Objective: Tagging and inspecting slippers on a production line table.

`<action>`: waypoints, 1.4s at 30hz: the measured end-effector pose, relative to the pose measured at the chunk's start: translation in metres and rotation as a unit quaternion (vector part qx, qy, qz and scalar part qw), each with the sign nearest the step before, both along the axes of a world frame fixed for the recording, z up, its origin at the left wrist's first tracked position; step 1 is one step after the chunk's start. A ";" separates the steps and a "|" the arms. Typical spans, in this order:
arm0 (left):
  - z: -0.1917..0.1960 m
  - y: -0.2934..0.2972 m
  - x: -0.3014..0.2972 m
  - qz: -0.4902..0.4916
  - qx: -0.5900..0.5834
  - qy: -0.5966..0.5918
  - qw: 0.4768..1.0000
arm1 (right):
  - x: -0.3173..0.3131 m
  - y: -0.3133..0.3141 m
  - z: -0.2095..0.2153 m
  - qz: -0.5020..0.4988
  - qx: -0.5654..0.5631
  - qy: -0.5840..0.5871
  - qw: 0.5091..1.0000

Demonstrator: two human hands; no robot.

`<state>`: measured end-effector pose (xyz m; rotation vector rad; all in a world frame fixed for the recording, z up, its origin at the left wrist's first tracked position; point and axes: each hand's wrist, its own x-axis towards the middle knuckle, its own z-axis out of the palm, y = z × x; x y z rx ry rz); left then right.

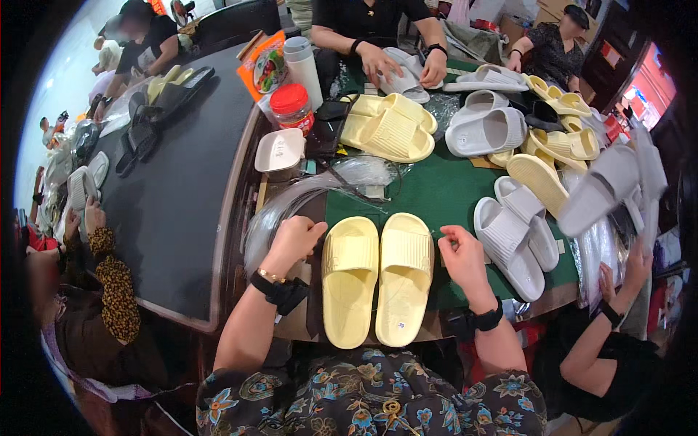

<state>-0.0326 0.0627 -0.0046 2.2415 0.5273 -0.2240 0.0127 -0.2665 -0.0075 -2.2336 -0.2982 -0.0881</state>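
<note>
A pair of pale yellow slide slippers [350,305] lies side by side before me, soles down, toes pointing away. My left hand [294,240] hovers just left of them, fingers curled together as in a pinch. On the other side my right hand [463,258] is likewise curled, thumb near the forefinger. Any small thing in either pinch is too fine to make out. Neither hand touches the slippers. A faint thin line crosses the right slipper's footbed. Beside my left hand lies a bundle of clear plastic strands [280,200].
Grey slippers [509,247] lie right of my right hand. More yellow slippers [389,127] and grey ones [486,131] cover the green mat [436,189]. A white container [281,150] and red-lidded jar [291,105] stand far left. Co-workers handle slippers around the tables.
</note>
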 end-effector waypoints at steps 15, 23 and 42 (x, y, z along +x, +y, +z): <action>0.005 -0.012 0.026 -0.103 0.130 -0.004 0.986 | 0.049 -0.004 -0.039 0.040 -0.086 0.061 0.994; 0.004 -0.034 0.019 -0.132 0.289 -0.097 0.943 | 0.063 -0.001 -0.038 0.036 -0.033 0.118 0.992; -0.006 -0.079 0.014 -0.058 -0.195 -0.230 0.952 | 0.021 0.092 -0.004 0.159 0.275 0.142 0.938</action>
